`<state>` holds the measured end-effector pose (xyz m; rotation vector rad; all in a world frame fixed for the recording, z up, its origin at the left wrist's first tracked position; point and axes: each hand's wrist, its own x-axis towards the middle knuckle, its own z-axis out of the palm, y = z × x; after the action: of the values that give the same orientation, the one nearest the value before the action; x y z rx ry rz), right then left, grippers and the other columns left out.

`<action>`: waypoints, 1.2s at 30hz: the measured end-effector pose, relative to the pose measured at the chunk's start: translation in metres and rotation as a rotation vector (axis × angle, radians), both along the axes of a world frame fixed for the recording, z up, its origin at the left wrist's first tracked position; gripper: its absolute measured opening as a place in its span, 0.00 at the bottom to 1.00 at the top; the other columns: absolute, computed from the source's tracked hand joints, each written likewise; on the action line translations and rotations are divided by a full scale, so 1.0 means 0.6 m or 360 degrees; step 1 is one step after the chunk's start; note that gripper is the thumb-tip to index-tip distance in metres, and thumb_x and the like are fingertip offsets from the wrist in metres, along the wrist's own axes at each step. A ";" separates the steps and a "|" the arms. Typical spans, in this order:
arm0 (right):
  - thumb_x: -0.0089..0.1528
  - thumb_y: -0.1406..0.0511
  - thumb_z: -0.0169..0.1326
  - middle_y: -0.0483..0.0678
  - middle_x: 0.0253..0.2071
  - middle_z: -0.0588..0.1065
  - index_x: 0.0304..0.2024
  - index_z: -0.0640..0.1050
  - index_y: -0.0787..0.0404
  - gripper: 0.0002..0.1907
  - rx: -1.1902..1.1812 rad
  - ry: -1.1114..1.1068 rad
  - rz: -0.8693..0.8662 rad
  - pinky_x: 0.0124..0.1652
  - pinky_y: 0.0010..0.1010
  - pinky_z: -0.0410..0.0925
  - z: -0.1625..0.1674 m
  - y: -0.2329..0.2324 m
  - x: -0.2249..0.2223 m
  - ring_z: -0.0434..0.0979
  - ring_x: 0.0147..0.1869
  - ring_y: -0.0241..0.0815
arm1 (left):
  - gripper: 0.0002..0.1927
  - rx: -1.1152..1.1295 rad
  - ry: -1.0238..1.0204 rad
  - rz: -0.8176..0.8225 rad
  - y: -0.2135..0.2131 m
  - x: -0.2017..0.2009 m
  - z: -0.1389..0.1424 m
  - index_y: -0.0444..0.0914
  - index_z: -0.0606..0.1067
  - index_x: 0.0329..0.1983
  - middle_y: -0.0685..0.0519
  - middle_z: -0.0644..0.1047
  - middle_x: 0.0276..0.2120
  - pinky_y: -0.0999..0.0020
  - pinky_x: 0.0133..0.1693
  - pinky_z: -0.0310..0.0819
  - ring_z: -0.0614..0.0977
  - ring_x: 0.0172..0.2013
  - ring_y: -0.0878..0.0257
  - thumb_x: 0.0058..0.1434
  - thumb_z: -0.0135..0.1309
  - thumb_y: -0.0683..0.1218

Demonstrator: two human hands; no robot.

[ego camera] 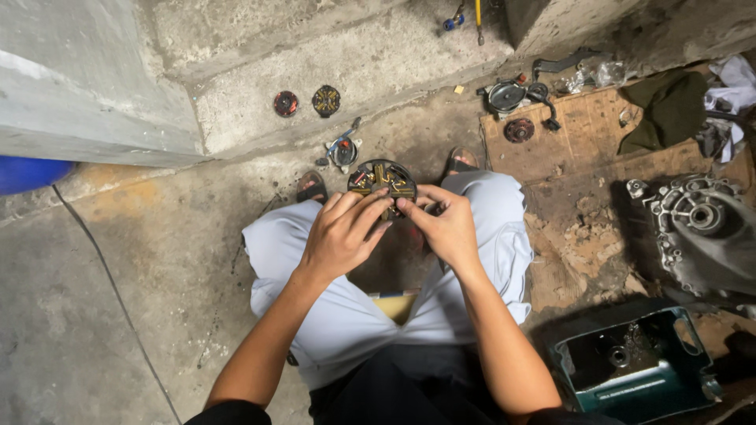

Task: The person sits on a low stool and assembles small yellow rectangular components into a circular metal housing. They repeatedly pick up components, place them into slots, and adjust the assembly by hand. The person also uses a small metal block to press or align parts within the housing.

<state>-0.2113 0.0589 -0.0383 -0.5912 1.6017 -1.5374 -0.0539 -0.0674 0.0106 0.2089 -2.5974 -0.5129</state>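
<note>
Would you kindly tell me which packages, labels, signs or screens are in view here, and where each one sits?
Clear plastic bags: top right, crumpled on the floor by the cardboard sheet.
Flattened brown cardboard sheet: right, used as a mat; no print legible.
No labels, signs or screens visible.

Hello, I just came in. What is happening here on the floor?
A person squats on a concrete floor and holds a round dark part with copper-coloured pieces in front of the knees. The left hand and the right hand both grip it at its lower edge, fingers close together. Two small round parts lie on a concrete step behind. To the person's right are a grey metal housing, a green metal casing and a sheet of worn cardboard.
</note>
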 end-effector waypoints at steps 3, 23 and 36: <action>0.61 0.66 0.64 0.38 0.30 0.80 0.45 0.83 0.67 0.12 -0.0019 0.0170 -0.0027 0.32 0.18 0.67 -0.016 -0.015 -0.020 0.73 0.32 0.22 | 0.24 -0.0002 -0.0003 0.0014 -0.014 -0.024 -0.014 0.34 0.74 0.56 0.49 0.79 0.53 0.59 0.45 0.71 0.79 0.44 0.54 0.57 0.67 0.42; 0.62 0.68 0.64 0.37 0.28 0.76 0.49 0.82 0.69 0.14 0.0217 0.0250 -0.0035 0.29 0.19 0.68 -0.141 -0.101 -0.316 0.71 0.30 0.22 | 0.09 0.0117 -0.0134 -0.0282 -0.171 -0.342 -0.179 0.34 0.81 0.43 0.49 0.82 0.38 0.57 0.50 0.71 0.79 0.43 0.53 0.59 0.58 0.38; 0.62 0.69 0.63 0.38 0.26 0.76 0.48 0.82 0.69 0.13 0.0165 -0.0043 -0.0066 0.22 0.19 0.61 -0.110 -0.087 -0.274 0.67 0.23 0.24 | 0.07 0.0280 0.0005 -0.0145 -0.143 -0.287 -0.126 0.37 0.80 0.41 0.51 0.81 0.38 0.60 0.50 0.70 0.78 0.43 0.53 0.60 0.62 0.39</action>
<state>-0.3757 0.0069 -0.1041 -0.4812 1.6709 -1.4761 -0.2263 -0.1531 -0.0648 0.1476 -2.5684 -0.7747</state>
